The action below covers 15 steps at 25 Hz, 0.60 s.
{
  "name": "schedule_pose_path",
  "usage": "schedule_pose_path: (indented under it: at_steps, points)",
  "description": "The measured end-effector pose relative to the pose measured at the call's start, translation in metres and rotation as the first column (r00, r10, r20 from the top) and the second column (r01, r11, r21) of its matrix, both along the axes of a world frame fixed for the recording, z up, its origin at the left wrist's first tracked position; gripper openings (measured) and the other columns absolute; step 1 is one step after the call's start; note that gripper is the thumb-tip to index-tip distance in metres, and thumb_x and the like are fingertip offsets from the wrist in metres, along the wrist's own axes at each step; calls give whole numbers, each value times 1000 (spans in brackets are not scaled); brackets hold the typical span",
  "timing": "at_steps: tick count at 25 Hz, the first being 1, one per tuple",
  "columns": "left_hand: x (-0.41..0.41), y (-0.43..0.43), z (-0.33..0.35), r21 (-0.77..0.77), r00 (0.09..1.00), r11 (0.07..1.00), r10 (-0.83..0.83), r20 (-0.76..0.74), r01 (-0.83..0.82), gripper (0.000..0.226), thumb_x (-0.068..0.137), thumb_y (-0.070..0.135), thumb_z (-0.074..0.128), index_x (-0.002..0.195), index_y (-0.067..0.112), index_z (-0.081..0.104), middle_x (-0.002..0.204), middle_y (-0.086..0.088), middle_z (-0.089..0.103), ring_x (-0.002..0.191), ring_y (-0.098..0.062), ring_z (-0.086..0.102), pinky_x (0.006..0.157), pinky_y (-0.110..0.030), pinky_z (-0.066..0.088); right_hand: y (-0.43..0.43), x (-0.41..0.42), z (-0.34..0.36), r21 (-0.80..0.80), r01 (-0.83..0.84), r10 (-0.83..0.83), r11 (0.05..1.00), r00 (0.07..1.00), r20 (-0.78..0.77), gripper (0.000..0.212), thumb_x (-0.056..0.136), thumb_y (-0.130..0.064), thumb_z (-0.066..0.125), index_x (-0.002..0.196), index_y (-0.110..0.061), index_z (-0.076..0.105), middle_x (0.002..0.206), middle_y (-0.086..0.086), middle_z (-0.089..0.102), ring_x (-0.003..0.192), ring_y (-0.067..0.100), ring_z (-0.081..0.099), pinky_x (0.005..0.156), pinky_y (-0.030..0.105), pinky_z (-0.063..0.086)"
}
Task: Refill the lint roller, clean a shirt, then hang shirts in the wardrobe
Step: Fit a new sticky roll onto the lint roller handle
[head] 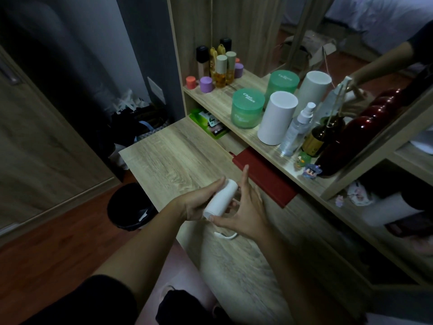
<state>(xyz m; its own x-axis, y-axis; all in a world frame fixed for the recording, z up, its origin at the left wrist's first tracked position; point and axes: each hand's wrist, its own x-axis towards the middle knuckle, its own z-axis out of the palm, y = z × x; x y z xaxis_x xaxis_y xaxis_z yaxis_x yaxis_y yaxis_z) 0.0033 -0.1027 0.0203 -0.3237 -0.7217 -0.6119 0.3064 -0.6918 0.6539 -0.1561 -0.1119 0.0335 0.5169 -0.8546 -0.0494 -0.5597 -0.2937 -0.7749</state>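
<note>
– Lint-roller refill, white paper cylinder (221, 198): where is it, who's got it?
– Over the pale wooden desk's (164, 156) near edge. Left hand (196, 204) wraps it. Right hand (248, 214) is splayed, thumb on its lower end, not clasping.
– Step?
– Refilling, I'd say. White curved plastic piece (226, 236), likely the roller handle, lies on the desk under the right hand.
– Next?
– Probably grab the handle, line up the core, push it on.

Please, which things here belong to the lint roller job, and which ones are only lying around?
For the job:
white roll, gripped by the left hand, with the right hand touching its near end
white curved piece below the hands, perhaps the roller's handle

Lying about:
green jar
spray bottle
red notebook
black bin
</note>
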Motion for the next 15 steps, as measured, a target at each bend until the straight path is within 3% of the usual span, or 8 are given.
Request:
schedule_pose_path:
  at_steps: [3, 5, 9, 12, 15]
  points:
    - [7, -1, -3, 67, 998, 996, 68, -19, -66, 98, 74, 81, 35, 128, 1, 52, 123, -22, 54, 110, -31, 53, 95, -39, 44, -2, -4, -4, -42, -23, 22, 999, 1000, -17, 136, 47, -72, 68, 137, -43, -29, 138, -4, 45, 123, 11, 43, 110, 26, 7]
    - [11, -2, -6, 88, 994, 991, 104, -24, -101, 104, 74, 83, 31, 131, -1, 49, 123, -23, 53, 107, -32, 56, 95, -41, 43, -3, -7, -6, -63, -36, 36, 997, 999, -8, 135, 48, -71, 69, 139, -41, -27, 136, -3, 46, 120, 3, 39, 109, 24, -2]
    - [12, 0, -5, 79, 993, 993, 84, 79, -90, 84, 79, 73, 42, 122, 3, 59, 109, -17, 58, 96, -28, 57, 85, -39, 46, -7, -10, -3, -71, -49, 50, 996, 999, 1, 136, 49, -68, 72, 137, -43, -29, 138, -6, 42, 128, 7, 35, 111, 29, -5]
    - [5, 2, 2, -45, 968, 998, 64, 243, -54, 46, 86, 41, 61, 112, 4, 63, 101, -13, 67, 86, -19, 66, 75, -31, 53, -10, -13, -2, 42, -88, 87, 995, 996, 28, 140, 49, -55, 84, 134, -47, -28, 134, -15, 35, 125, 2, 27, 112, 30, 14]
    - [2, 4, 6, -88, 964, 993, 97, 249, -77, 31, 88, 26, 62, 107, 2, 65, 91, -10, 71, 75, -14, 70, 58, -24, 54, -14, -15, -9, 76, -106, 101, 991, 993, 68, 145, 43, -56, 86, 133, -54, -28, 140, -9, 32, 127, 11, 39, 102, 34, 41]
